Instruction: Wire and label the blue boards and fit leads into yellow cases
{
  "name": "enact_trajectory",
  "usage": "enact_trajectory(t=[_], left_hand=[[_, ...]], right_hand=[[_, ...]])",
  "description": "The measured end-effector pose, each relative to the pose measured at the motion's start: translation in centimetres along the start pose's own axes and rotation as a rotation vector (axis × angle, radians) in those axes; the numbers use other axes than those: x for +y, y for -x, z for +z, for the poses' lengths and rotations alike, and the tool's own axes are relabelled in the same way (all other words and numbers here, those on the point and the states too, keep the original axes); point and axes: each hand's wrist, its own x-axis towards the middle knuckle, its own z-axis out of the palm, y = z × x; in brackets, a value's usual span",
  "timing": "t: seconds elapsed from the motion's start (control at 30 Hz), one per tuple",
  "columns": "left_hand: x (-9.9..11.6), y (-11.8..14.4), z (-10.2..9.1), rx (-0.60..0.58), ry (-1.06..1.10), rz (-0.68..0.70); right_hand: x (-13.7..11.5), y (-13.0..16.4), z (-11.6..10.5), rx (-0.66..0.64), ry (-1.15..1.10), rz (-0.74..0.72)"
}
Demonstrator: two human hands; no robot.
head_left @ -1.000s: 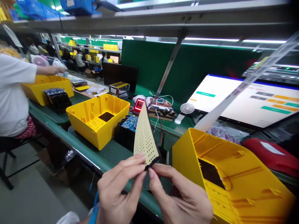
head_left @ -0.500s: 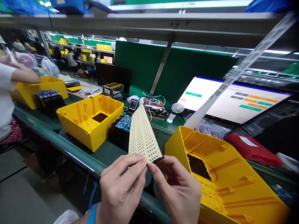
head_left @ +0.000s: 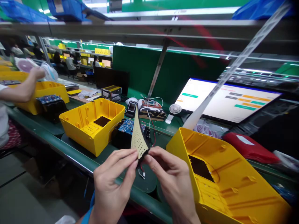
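Between my two hands stands a perforated foam sheet (head_left: pixel 138 138), cream on the face and black along the edge and back. It bends to a narrow, twisted shape that rises away from me. My left hand (head_left: pixel 114 180) pinches its near edge with thumb and fingers. At the near right corner my right hand (head_left: pixel 171 179) grips it the same way. Behind the sheet sits a black box with a blue circuit board (head_left: pixel 127 126) on top, partly hidden. A red wire and a small white connector (head_left: pixel 142 174) show below and beside the sheet.
A yellow plastic housing (head_left: pixel 93 140) stands left on the green conveyor (head_left: pixel 72 151); another yellow housing (head_left: pixel 224 186) is close on the right. Behind are a scanner (head_left: pixel 132 106), a small fan (head_left: pixel 174 109), a monitor (head_left: pixel 224 96) and a red pouch (head_left: pixel 252 146). A co-worker's arm (head_left: pixel 25 82) reaches in at left.
The sheet has turned and bent, so its perforated face now looks narrower and its black side shows. Both hands keep hold of it. The co-worker's arm has moved over the yellow housings.
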Motion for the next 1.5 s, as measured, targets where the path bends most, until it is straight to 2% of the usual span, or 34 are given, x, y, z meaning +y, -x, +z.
enact_trajectory(t=[0.17, 0.43, 0.57, 0.77, 1.1, 1.23, 1.43, 1.5], left_hand=[[-1.1, -0.2, -1.3, 0.068, 0.251, -0.356], [-2.8, -0.4, -3.0, 0.308, 0.538, -0.609], [-3.0, -0.6, -3.6, 0.376, 0.567, -0.615], [-4.1, -0.2, -4.2, 0.356, 0.649, -0.665], [-5.0, 0.7, -4.1, 0.467, 0.619, -0.72], [-5.0, 0.6, -4.2, 0.524, 0.588, -0.716], [-5.2, 1.1, -4.1, 0.609, 0.514, -0.733], [-5.1, 1.4, -3.9, 0.614, 0.47, -0.731]], right_hand=[[-0.4, -2.6, 1.7, -0.178, -0.21, 0.086], [-0.1, -5.6, 5.3, -0.409, -0.249, 0.072], [0.3, -6.2, 6.7, -0.462, -0.195, 0.057], [0.2, -6.2, 7.1, -0.463, -0.034, -0.024], [1.7, -6.6, 7.9, -0.544, -0.096, 0.012], [1.4, -6.0, 8.1, -0.474, -0.073, -0.04], [0.5, -3.7, 8.8, -0.135, 0.301, -0.263], [0.3, -2.8, 8.9, -0.068, 0.388, -0.323]])
